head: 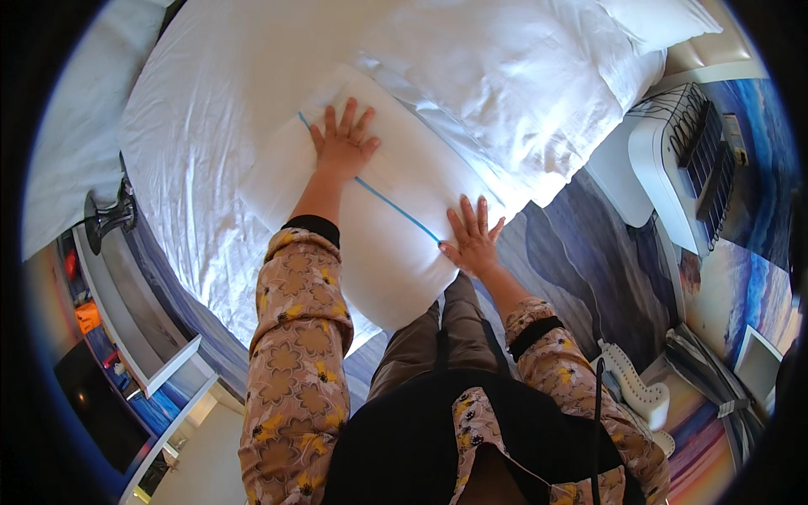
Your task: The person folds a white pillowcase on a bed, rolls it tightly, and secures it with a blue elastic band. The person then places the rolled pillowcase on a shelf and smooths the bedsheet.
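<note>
Across the bed's near edge lies a folded white cloth or towel (404, 164) with a thin blue stripe (398, 209) running along it. My left hand (344, 145) presses flat on this cloth with fingers spread, covering part of the stripe. At the stripe's near end, my right hand (473, 240) rests palm down, its fingers apart, close to the cloth's right edge. Neither hand grips anything. Beneath the cloth, a wrinkled white sheet (183, 158) covers the mattress, and a rumpled white duvet (480, 82) lies beyond.
A white pillow (663, 22) sits at the far right. A white nightstand (669, 170) stands right of the bed on the patterned floor (568, 265). Leftward are a dark stand (110, 214), a long shelf (139, 315) and a television (95, 404). A tufted white chair (637, 385) is lower right.
</note>
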`<move>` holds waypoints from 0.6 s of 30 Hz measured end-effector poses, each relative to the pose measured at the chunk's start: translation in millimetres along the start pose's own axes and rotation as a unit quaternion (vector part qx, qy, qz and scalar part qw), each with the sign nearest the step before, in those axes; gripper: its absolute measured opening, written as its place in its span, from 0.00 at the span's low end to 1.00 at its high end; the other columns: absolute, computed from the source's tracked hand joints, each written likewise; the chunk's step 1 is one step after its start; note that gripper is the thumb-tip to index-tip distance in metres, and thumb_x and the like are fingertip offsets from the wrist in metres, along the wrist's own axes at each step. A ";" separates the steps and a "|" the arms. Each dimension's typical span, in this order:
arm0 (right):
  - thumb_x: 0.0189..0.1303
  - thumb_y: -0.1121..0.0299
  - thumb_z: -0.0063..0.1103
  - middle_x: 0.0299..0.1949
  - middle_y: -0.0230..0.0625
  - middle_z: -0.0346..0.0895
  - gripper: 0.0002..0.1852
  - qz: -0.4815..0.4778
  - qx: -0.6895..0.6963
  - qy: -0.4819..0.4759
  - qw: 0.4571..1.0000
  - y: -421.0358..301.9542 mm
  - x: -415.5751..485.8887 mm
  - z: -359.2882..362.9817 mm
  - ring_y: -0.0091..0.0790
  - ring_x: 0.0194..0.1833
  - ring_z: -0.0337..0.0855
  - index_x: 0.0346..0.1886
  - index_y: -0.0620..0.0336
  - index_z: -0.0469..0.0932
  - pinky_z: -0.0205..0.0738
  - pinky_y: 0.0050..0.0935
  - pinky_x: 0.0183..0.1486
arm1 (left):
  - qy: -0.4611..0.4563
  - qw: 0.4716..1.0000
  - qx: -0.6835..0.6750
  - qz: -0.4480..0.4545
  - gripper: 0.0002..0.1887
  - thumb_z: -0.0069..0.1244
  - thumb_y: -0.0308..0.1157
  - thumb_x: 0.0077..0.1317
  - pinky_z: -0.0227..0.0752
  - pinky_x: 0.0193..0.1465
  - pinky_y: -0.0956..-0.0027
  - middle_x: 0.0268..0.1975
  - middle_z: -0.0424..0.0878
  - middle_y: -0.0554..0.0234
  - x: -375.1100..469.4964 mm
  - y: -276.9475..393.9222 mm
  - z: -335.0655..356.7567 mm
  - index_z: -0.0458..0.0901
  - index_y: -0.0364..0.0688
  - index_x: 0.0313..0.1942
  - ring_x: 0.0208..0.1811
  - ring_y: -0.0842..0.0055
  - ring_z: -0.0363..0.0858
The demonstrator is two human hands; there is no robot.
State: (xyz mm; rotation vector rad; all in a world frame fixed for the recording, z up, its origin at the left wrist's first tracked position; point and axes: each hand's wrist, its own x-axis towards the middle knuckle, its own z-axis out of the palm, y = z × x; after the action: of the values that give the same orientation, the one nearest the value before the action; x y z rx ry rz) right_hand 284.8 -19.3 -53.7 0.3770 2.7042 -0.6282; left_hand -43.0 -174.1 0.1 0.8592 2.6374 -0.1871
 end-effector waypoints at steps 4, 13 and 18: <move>0.66 0.33 0.48 0.84 0.23 0.20 0.43 0.021 0.025 -0.079 0.996 -5.7 -3.3 -31.9 0.42 0.81 0.12 0.81 0.31 0.48 0.15 0.81 0.69 | 0.054 0.998 0.004 0.020 0.37 0.43 0.57 0.72 0.34 0.77 0.32 0.83 0.39 0.66 -26.3 13.8 -23.1 0.52 0.64 0.78 0.82 0.49 0.33; 0.55 0.43 0.68 0.84 0.39 0.33 0.47 -0.037 0.010 0.143 0.989 -47.3 -38.6 -46.2 0.55 0.82 0.20 0.78 0.37 0.60 0.14 0.74 0.71 | 0.192 0.970 -0.139 0.050 0.39 0.55 0.54 0.65 0.32 0.76 0.30 0.82 0.45 0.63 -180.0 56.4 25.5 0.61 0.63 0.75 0.82 0.45 0.34; 0.58 0.35 0.61 0.84 0.36 0.24 0.51 0.010 -0.025 -0.020 0.999 -55.6 -14.8 -16.8 0.57 0.80 0.13 0.81 0.34 0.49 0.13 0.79 0.69 | 0.207 0.965 -0.152 0.053 0.39 0.55 0.53 0.65 0.27 0.77 0.32 0.82 0.42 0.67 -186.7 52.8 68.7 0.61 0.65 0.75 0.82 0.49 0.30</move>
State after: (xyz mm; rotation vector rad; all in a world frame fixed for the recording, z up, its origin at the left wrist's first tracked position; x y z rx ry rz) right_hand 275.6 -62.3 -13.0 0.3745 2.6692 -0.5564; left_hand 148.6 -249.0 5.8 1.0153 2.8731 0.4625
